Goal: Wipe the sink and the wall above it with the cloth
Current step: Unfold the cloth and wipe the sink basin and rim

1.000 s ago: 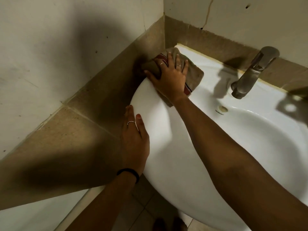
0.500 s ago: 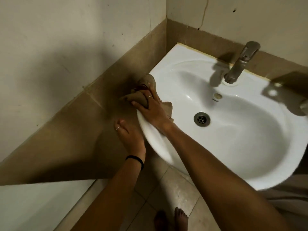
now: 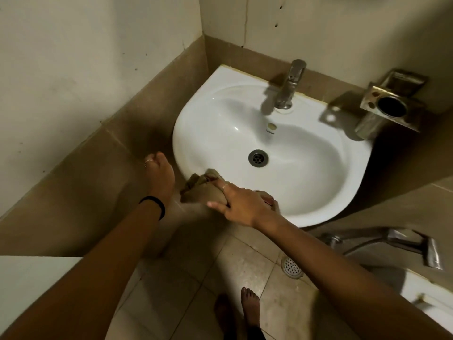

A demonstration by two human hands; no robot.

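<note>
Tiled corner: right hand (image 3: 241,204) presses cloth (image 3: 201,190) on sink (image 3: 186,133) rim (fingers spread); left hand (image 3: 160,177) hangs relaxed

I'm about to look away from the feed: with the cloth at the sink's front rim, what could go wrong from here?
1. The cloth is bunched and overhangs the sink rim under the right hand; it may slip off toward the floor.
2. The left hand leans on the tiled wall, and bare feet stand on floor tiles; wet tiles could mean slipping.
</note>
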